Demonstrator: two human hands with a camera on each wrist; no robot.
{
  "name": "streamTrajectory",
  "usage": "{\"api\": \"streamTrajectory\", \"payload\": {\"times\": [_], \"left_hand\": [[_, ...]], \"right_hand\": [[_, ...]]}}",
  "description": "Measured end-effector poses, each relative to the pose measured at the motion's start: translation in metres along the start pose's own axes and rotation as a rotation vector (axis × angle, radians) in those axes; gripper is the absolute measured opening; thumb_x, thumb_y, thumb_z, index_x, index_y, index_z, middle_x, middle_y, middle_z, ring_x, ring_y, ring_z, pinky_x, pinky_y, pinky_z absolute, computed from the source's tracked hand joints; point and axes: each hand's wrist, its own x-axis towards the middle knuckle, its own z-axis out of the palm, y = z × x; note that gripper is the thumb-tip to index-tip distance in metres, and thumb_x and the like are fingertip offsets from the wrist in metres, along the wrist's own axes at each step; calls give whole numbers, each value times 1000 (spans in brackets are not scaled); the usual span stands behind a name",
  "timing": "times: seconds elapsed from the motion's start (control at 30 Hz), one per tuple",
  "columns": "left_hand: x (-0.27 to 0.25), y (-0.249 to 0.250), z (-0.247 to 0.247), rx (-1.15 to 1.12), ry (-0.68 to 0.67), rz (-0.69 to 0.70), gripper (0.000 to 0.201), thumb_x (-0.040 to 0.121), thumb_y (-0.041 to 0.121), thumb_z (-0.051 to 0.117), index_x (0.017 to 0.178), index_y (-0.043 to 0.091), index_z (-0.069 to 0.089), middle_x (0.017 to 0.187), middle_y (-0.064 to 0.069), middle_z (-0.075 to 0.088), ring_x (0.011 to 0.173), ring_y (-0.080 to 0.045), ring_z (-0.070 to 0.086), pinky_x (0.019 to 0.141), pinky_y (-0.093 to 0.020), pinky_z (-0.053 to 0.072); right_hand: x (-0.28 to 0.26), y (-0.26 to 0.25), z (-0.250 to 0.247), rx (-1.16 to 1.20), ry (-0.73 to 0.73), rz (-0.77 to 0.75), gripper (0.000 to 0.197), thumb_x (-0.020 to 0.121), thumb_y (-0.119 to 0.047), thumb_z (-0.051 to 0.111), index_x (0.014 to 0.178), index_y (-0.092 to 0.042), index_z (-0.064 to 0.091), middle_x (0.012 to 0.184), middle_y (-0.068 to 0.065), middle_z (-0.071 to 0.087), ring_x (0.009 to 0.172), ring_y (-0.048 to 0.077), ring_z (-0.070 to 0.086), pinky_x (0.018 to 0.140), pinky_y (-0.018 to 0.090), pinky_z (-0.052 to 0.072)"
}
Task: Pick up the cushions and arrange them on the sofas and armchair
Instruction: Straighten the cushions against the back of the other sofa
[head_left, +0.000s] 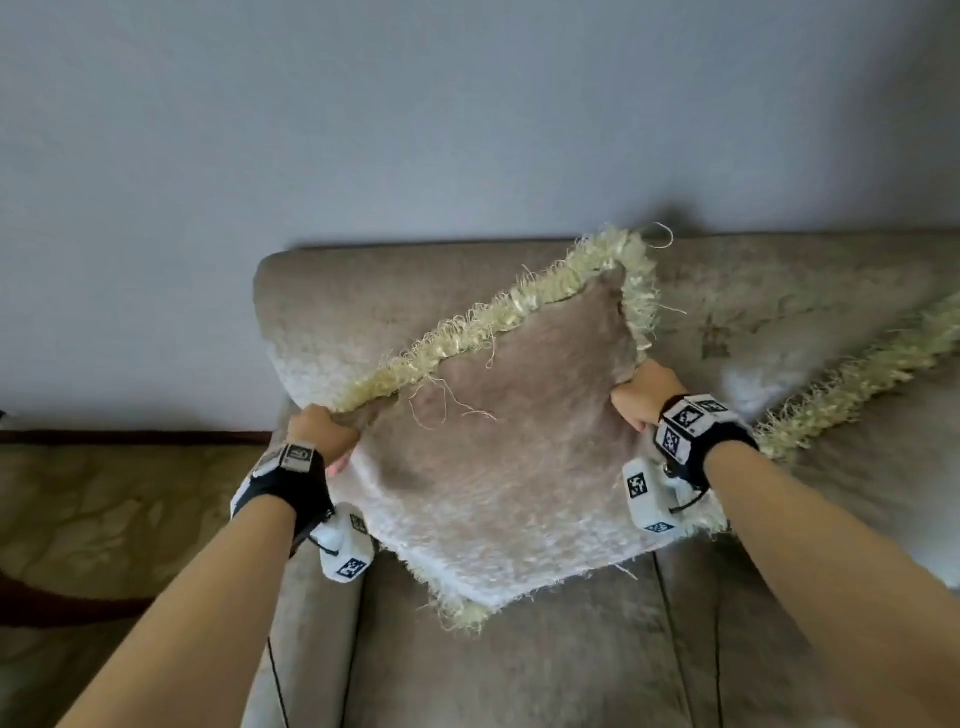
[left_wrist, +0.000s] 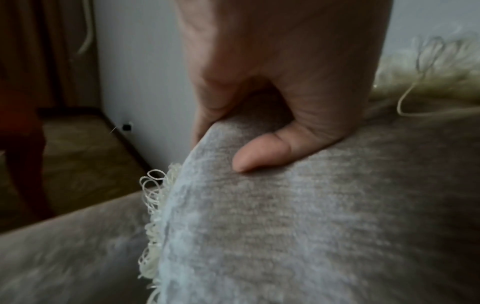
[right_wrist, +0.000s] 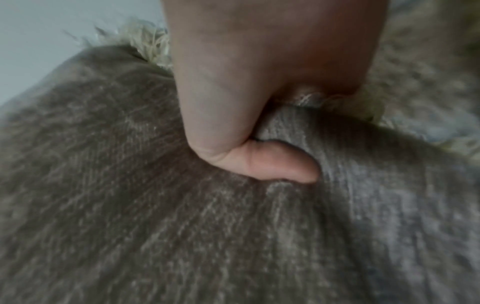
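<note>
The person is holding a square taupe velvet cushion with a pale yellow shaggy fringe (head_left: 498, 457) over the near-left end of a taupe velvet sofa (head_left: 519, 665). The left hand (head_left: 322, 431) is clamped on the cushion's left corner, thumb pressed onto the front face and fingers tucked behind. The right hand (head_left: 647, 395) is gripping the right edge the same way, the fringe bunching inside the fist. The cushion is tilted like a diamond, its far corner leaning against the sofa backrest (head_left: 363, 301) and its near corner hanging just above the seat.

As I judge it, the step in hand is setting this cushion upright against the backrest. Released at this tilt, it could be rolling onto one corner and slumping forward onto the seat, since nothing is propping its lower edge. The loose fringe threads are dangling across the face and could be snagging on the wrist-worn camera units (head_left: 649, 499) or on fingers as the grip opens.

A second fringed cushion of the same cloth (head_left: 857, 384) is lying just to the right, its fringe near the right wrist; sliding the held cushion rightward would be crowding it. The sofa arm (head_left: 301, 597) is bounding the left side. A patterned olive carpet (head_left: 104, 519) is lying on the floor to the left, and a grey wall (head_left: 467, 130) is standing behind.
</note>
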Motion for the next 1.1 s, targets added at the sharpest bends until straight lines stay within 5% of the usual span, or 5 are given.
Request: {"api": "streamTrajectory", "payload": {"times": [0.3,0.7,0.8,0.9,1.1], "left_hand": [[-13,-26,56,40,-164,-151,68,99,37,38,41,8,57,84,-13,72,89,-27,66,93,-30,45],[43,-41,107,-58,-79,-240,50,89,45,48,91,-2,65,94,-24,68,88,-35,64,84,-39,54],[35,-31,93,-30,-61,-149,44,91,42,53,112,4,60,117,-21,61,105,-34,57,93,-40,47],[19,-13,66,-90,-37,-60,66,86,30,59,142,10,32,142,-14,34,134,-32,30,110,-46,26],[-31,7,-28,-129,46,52,67,91,22,49,150,8,20,154,-9,21,142,-29,20,115,-48,22]], "right_hand": [[14,-41,-3,-187,18,-95,23,87,-30,52,88,-8,59,82,10,65,70,30,63,61,31,49],[59,-23,34,-211,23,-105,25,82,-27,51,66,-10,56,69,9,61,66,28,62,55,26,45],[57,-23,31,-170,5,-59,16,82,-19,50,90,-8,58,94,16,61,103,37,60,77,35,49],[41,-27,23,-18,84,50,65,85,-24,54,143,-15,28,147,19,30,137,38,25,111,46,28],[-33,-56,-16,164,140,3,73,79,-19,58,145,-19,29,150,15,31,140,34,25,114,46,25]]}}
